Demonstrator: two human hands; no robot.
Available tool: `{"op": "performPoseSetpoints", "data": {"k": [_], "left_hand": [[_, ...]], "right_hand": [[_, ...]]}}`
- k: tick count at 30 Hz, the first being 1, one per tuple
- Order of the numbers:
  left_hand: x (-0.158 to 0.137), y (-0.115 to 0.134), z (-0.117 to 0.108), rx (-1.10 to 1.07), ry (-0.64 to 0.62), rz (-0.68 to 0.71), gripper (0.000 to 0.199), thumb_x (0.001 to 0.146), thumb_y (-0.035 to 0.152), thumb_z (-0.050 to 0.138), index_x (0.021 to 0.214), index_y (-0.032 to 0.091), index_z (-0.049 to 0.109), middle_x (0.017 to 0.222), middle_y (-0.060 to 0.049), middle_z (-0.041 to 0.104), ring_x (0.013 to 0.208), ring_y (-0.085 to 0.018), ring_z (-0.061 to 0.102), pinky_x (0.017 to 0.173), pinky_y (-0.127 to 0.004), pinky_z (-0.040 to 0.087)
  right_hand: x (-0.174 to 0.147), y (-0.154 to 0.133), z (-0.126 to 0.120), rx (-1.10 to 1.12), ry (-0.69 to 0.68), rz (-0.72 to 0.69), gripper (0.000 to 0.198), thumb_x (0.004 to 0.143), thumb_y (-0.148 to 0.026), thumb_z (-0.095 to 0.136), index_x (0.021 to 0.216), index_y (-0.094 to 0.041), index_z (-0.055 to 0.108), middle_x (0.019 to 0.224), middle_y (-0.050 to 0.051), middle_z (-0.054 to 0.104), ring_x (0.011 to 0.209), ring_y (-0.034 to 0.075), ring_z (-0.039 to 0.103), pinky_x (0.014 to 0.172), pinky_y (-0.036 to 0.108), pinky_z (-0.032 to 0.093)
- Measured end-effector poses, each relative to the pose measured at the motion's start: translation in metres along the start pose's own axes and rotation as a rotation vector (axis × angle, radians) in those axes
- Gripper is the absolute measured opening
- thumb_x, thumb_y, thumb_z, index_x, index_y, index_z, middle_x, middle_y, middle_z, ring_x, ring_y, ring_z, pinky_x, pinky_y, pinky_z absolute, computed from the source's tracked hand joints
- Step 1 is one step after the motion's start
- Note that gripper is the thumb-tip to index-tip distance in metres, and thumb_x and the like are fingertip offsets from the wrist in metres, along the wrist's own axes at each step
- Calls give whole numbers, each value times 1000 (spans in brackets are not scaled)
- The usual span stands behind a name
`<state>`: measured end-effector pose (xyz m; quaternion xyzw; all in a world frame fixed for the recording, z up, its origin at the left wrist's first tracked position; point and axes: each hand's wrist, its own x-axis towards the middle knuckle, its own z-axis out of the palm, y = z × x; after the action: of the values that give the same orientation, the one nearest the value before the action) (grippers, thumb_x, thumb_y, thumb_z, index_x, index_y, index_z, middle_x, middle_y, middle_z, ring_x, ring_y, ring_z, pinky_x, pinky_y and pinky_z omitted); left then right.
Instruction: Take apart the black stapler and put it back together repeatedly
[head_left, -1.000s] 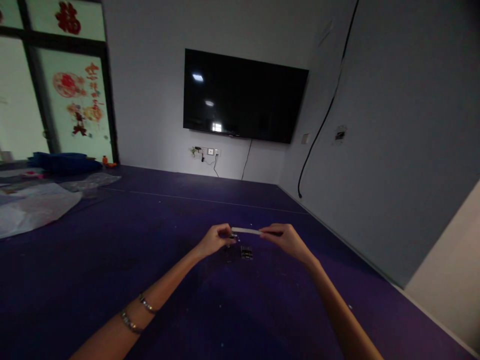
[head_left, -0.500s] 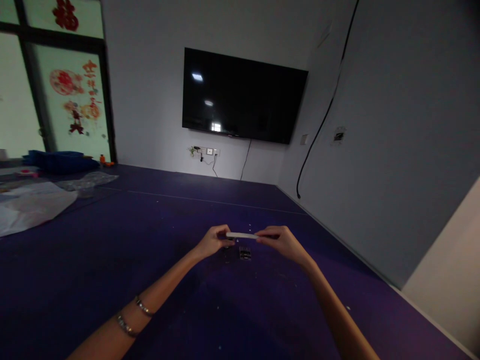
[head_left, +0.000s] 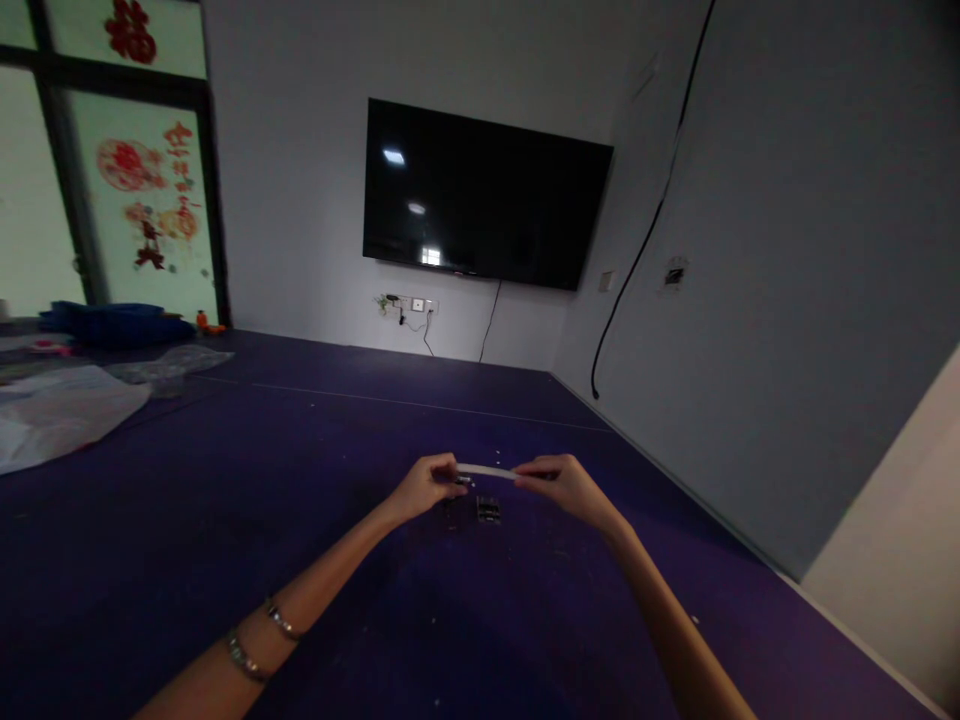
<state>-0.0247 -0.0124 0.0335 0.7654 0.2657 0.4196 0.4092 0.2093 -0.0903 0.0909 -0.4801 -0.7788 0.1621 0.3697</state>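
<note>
As hands (head_left: 568,484) pinch it, the strip (head_left: 486,471) (white) runs crosswise.

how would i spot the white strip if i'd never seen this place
Find the wall-mounted television, then look down to the purple surface below it. There, the left hand and the right hand hold the white strip between them. It is pale, slender and slightly bowed, unlike the small dark, squarish piece just below it in the picture.
</note>
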Motion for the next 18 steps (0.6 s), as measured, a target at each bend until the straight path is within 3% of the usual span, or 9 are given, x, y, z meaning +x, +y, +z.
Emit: {"op": "performPoseSetpoints", "data": {"k": [18], "left_hand": [[1,-7,1,-46,-4,-5,25,60,27,73,64,15,52,62,4,54,61,-10,51,61,-23,39]], "right_hand": [[-1,6,-4,46,-65,11,25,71,-39,64,86,-20,72,81,3,71,75,18,63,67,28,47]]}}
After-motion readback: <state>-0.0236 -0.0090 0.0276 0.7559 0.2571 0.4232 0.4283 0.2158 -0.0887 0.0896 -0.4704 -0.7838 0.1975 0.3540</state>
